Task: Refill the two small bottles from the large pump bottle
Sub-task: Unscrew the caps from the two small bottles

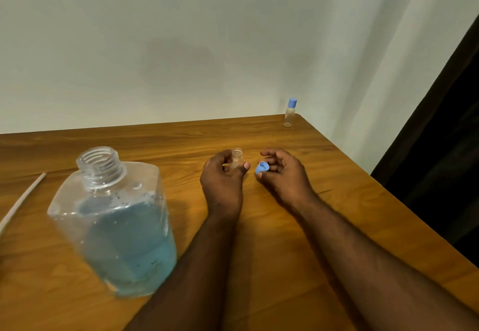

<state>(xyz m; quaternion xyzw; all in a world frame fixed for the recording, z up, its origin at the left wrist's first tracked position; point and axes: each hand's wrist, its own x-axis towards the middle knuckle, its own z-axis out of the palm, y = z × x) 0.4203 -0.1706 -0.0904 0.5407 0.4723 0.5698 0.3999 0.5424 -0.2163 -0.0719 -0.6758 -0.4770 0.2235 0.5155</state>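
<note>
Left hand curling around a small clear bottle, holding it upright just above or on the wooden table; contact with the tabletop impossible to tell. Thumb and fingers wrapping the bottle's lower body, only the open threaded neck and shoulders showing above them. Bottle uncapped, its contents not discernible.

Right hand lying just right of it, fingers curled, pinching a small blue cap between thumb and fingertips. Cap tilting, ribbed side facing the camera, close beside the left thumb but apart from the bottle's mouth. Both forearms stretching in from the near edge, resting low over the table.

Large clear bottle standing near left, well apart from the hands, pump removed, wide threaded neck open. Blue liquid filling somewhat more than half of it, droplets and bubbles clinging to the inside of the upper walls.

Second small bottle standing upright at the far right corner of the table, blue cap on, looking clear and largely empty, well apart from everything else.

Pale thin tube lying diagonally at the left edge of the table, running out of view.

Plain light wall rising behind the table; dark curtain hanging at the right.
</note>
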